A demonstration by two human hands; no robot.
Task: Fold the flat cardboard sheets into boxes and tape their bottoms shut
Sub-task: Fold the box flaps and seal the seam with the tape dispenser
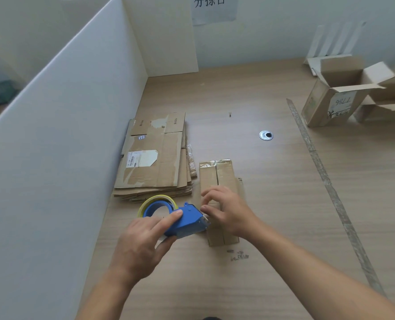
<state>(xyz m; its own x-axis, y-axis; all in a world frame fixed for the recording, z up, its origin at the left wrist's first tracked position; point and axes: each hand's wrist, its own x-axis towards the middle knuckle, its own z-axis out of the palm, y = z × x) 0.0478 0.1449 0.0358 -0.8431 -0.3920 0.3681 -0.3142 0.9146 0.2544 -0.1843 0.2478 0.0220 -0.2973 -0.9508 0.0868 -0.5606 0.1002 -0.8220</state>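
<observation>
A small cardboard box [217, 176] stands bottom-up on the wooden table [272, 204], its two bottom flaps closed with a seam down the middle. My left hand [143, 245] grips a blue tape dispenser [185, 221] with a yellowish tape roll, its front end touching the box's near left edge. My right hand [226, 210] rests on the box, fingertips pinching at the tape end by the dispenser's mouth. A stack of flat cardboard sheets [155, 158] lies to the left of the box against the white partition.
A white partition [64, 135] walls off the left side. An open, folded box [337, 93] marked 7786 stands at the far right beside other cardboard. A round metal grommet [266, 135] sits mid-table. A strip of old tape [326, 181] runs diagonally along the right.
</observation>
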